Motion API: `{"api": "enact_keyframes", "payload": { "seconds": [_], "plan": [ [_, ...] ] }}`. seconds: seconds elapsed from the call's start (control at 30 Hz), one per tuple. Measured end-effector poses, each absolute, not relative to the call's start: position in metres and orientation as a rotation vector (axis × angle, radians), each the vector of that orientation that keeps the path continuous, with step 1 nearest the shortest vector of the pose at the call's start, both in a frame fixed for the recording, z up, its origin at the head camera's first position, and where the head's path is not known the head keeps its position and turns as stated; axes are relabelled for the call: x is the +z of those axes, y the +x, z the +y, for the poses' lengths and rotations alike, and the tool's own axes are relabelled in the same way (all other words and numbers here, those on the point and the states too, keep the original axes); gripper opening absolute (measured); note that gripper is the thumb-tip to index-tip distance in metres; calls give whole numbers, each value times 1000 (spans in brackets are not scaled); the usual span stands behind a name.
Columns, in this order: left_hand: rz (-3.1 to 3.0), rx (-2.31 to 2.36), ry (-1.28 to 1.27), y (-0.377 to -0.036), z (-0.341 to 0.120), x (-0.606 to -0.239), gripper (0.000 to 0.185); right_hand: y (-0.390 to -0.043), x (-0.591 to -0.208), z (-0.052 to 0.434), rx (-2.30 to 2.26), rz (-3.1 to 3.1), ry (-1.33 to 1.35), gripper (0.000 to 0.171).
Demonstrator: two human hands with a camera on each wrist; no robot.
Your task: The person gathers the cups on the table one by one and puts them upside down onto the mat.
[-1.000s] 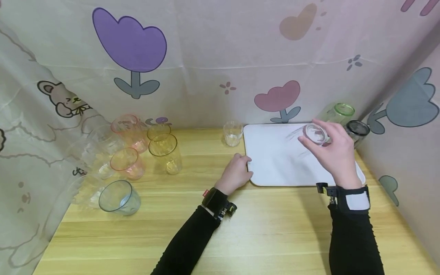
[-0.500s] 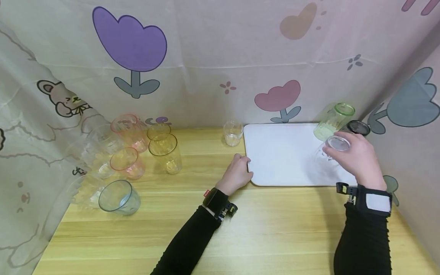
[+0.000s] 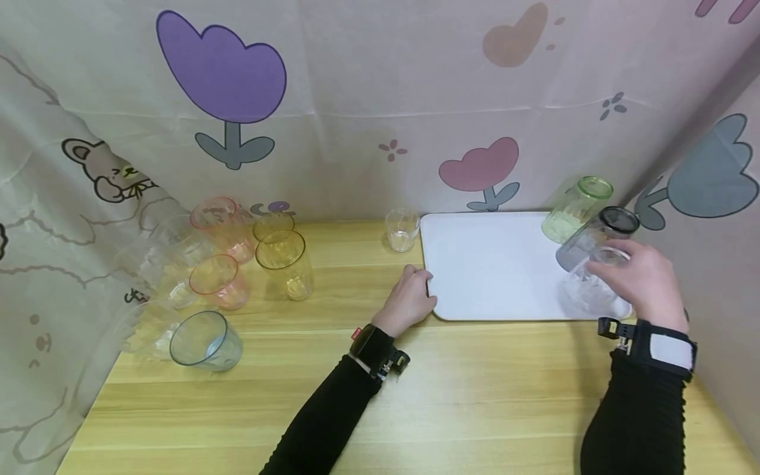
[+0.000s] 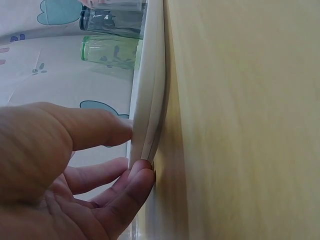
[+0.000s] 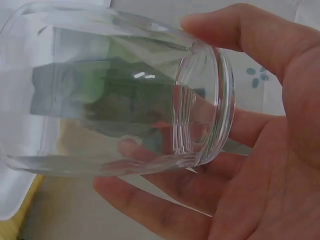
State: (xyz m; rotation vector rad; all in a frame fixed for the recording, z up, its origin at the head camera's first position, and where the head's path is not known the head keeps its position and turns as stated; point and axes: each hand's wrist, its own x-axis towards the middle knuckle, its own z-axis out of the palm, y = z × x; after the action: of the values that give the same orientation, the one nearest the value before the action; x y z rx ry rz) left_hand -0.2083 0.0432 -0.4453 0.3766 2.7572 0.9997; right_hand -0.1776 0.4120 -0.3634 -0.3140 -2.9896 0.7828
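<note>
My right hand (image 3: 644,280) grips a clear glass cup (image 3: 590,287) upside down by its base, over the near right corner of a white tray (image 3: 493,270). In the right wrist view the clear cup (image 5: 115,95) fills the frame, with fingers (image 5: 175,215) curled under it and the thumb on top. Behind it on the tray stand an upturned grey cup (image 3: 596,241) and an upturned green cup (image 3: 576,208). My left hand (image 3: 410,300) rests at the tray's near left corner; its fingertips (image 4: 142,175) touch the tray edge (image 4: 150,100).
A small clear cup (image 3: 402,231) stands just left of the tray. At the far left of the wooden table (image 3: 380,396) are several cups, pink (image 3: 220,280), yellow (image 3: 287,264) and grey (image 3: 204,340). Patterned curtains (image 3: 356,99) close in the back and both sides.
My right hand carried the clear cup from over the tray's far middle to its near right corner and lowered it, base up. The left hand stayed put.
</note>
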Motion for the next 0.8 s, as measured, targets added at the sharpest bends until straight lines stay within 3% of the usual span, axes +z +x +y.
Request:
{"api": "enact_keyframes", "payload": {
  "seconds": [0.8],
  "plan": [
    [2749,1007,366,-209,43,-446,48,-177,-373,431,792,-3041,-459,75]
  ]
}}
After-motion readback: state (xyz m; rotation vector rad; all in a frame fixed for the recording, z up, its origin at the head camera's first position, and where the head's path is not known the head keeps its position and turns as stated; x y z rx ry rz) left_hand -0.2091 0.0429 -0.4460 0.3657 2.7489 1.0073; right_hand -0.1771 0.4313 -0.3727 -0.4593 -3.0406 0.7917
